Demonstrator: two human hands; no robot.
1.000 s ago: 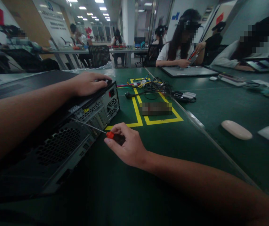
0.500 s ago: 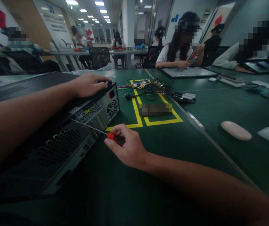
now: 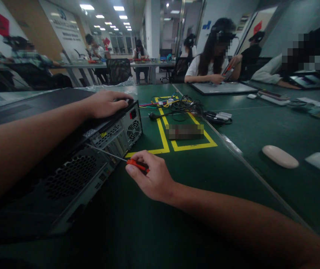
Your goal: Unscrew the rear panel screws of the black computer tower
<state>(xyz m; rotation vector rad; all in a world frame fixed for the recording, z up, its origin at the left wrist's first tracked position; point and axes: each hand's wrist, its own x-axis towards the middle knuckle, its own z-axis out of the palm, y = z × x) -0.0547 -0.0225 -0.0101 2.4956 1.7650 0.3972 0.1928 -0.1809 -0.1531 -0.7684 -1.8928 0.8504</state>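
Note:
A black desktop computer case (image 3: 72, 175) lies on the green table at the left, its back panel with the fan grille and slot covers turned toward the right. My left hand (image 3: 108, 103) rests open on the top near the rear edge, fingers laid over it. In my right hand (image 3: 152, 175) is a screwdriver (image 3: 137, 164) with a red and black handle, gripped by thumb and fingers. Its long thin shaft reaches left to the back edge of the case, above the honeycomb vent. The tip is too small to make out against the panel.
Beyond the case lie a tangle of cables (image 3: 186, 105), yellow tape lines (image 3: 164, 140) and a blurred block (image 3: 186, 131). A pale oval object (image 3: 280, 156) sits to the right. Across the table a person (image 3: 211, 56) works over a flat panel (image 3: 224, 87).
The screwdriver handle has turned in my right hand, showing more red now. The left hand stays on the case. The whole view has shifted very slightly.

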